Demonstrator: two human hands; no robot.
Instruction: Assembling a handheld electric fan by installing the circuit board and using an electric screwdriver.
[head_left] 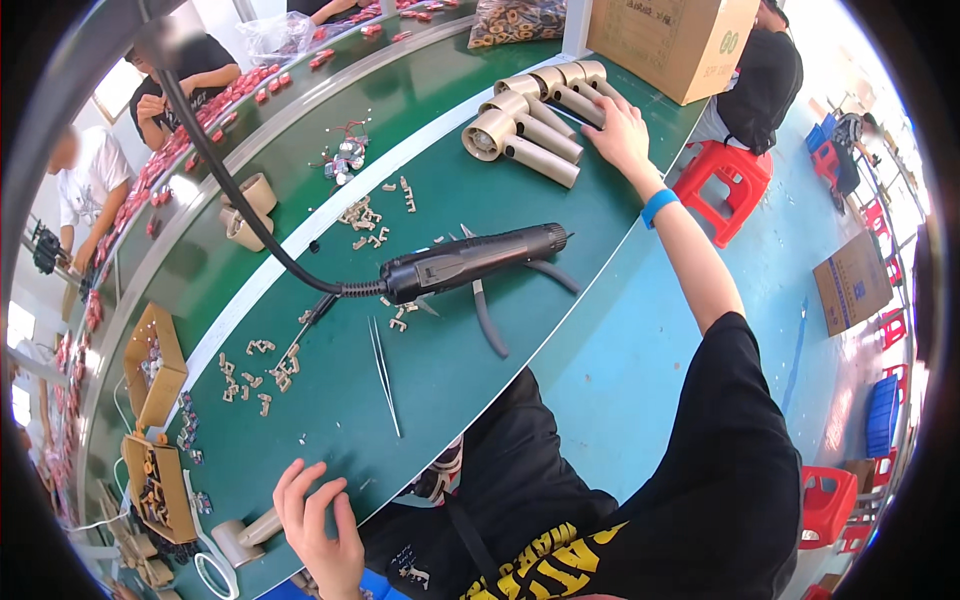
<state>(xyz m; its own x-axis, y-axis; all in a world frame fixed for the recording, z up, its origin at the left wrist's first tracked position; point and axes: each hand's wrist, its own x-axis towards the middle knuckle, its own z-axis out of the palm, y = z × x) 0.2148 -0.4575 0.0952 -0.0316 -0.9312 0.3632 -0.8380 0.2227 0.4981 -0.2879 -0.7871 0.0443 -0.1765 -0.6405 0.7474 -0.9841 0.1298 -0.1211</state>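
Head view:
- Right hand (622, 132): 1 o'clock, palm down, fingers extended over the tubular handles of several beige housings (542, 162). Whether the fingers grip a handle: cannot tell.
- Beige housings: clustered just before 1 o'clock, round ends away from the wearer's body, handles side by side on the green bench (540, 345).
- Left hand (322, 525): 7 o'clock, fingers spread and slightly bent, nothing seen in its grasp. Contact with the adjacent handle: cannot tell.
- Single housing (237, 545): between 7 and 8 o'clock, lying just beside the left fingers.
- Black power screwdriver (470, 262): centre, tip toward 2 o'clock, cord rising toward 11; dark-handled pliers (486, 320) partly beneath it.
- Metal tweezers (383, 380): 8 o'clock, on the bench.
- Small beige clips (360, 214): loose groups at 10 and 8 o'clock.
- Large carton (670, 45): 1 o'clock, beyond the right hand.
- Red stool (725, 185): 2 o'clock, on the floor.
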